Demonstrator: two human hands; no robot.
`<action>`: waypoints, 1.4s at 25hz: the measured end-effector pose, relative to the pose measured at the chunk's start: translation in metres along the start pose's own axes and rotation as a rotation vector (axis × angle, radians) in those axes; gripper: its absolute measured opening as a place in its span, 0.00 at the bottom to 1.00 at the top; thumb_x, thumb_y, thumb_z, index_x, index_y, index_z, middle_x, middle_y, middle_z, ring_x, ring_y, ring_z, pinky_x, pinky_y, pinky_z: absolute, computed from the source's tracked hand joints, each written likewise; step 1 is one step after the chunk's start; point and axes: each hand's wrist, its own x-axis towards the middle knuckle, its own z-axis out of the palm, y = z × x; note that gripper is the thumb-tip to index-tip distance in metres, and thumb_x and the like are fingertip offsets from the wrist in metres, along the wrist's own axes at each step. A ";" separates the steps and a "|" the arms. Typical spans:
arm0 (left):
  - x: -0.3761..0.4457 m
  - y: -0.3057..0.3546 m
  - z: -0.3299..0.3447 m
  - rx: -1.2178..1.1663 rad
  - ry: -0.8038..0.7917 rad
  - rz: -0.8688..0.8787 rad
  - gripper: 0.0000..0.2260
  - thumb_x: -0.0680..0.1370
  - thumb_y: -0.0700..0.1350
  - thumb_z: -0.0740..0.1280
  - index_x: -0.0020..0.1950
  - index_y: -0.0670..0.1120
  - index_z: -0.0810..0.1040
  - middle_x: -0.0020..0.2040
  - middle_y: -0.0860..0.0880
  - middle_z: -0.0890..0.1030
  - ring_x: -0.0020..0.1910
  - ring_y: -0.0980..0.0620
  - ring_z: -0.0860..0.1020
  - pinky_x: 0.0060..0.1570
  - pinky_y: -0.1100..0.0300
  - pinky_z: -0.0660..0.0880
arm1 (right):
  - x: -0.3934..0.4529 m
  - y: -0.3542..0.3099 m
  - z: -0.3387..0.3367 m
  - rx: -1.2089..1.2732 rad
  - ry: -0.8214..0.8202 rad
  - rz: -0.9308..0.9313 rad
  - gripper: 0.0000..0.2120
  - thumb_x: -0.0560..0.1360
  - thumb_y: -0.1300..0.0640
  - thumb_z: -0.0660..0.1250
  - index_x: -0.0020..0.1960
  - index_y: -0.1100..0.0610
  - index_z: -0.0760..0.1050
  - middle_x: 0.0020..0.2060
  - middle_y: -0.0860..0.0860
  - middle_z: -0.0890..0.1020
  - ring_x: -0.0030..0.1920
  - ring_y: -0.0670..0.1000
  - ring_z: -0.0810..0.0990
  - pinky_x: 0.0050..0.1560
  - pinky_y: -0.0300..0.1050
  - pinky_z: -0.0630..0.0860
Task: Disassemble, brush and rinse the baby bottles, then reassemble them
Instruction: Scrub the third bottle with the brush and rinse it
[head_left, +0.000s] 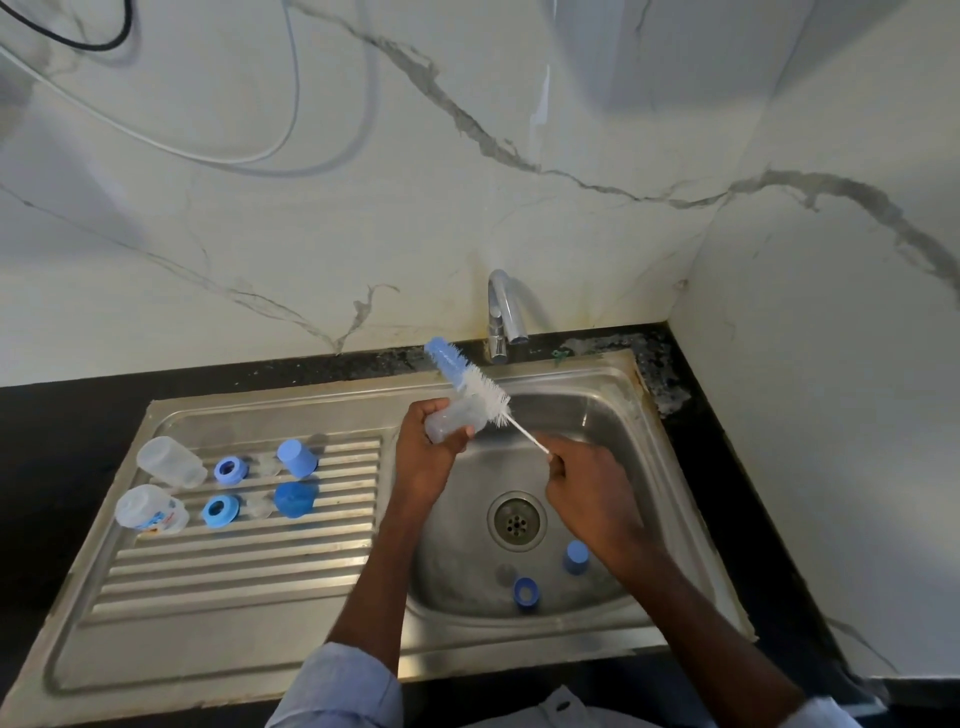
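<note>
A: What sits on the draining board (234, 566) at the far left?

B: 2 clear bottle bodies lying on their sides, the upper bottle (170, 462) plain, the printed bottle (151, 509) below it. Right of them come 2 blue rings (230, 470), then 2 clear teats (268, 464), hard to make out, then 2 blue caps (296, 458), all in 2 rows on the ridges

A: And the hands?

B: The left hand (429, 450) is wrapped around a third clear bottle (457, 418), held over the sink basin (597, 415). The right hand (587, 486) is closed on the thin white handle of the bottle brush (470, 379). The bristles lie against the bottle's far side, and the brush's blue tip points up and left toward the tap (504, 312)

A: Anything in the basin?

B: A blue ring (525, 592) near the front, and a blue cap (576, 557) just right of it, both right of the drain (516, 521)
</note>
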 end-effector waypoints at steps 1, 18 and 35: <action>0.002 0.000 -0.003 -0.081 0.048 -0.053 0.20 0.75 0.43 0.78 0.63 0.45 0.75 0.57 0.45 0.81 0.46 0.50 0.84 0.47 0.49 0.84 | -0.010 0.004 0.001 -0.024 0.007 -0.037 0.20 0.77 0.60 0.61 0.63 0.41 0.76 0.39 0.44 0.81 0.42 0.51 0.82 0.43 0.47 0.79; 0.002 0.015 0.005 -0.775 -0.180 -0.645 0.22 0.84 0.59 0.58 0.60 0.40 0.75 0.35 0.44 0.76 0.19 0.56 0.65 0.16 0.66 0.61 | -0.009 0.064 0.016 1.069 -0.527 0.349 0.16 0.85 0.61 0.57 0.62 0.52 0.83 0.31 0.49 0.67 0.26 0.44 0.56 0.27 0.39 0.48; -0.016 -0.001 0.018 0.126 -0.062 0.099 0.23 0.70 0.32 0.77 0.56 0.45 0.69 0.55 0.48 0.77 0.50 0.51 0.79 0.46 0.58 0.79 | -0.007 0.033 -0.003 1.330 -0.512 0.486 0.15 0.84 0.67 0.54 0.66 0.63 0.75 0.31 0.51 0.68 0.23 0.42 0.59 0.20 0.34 0.54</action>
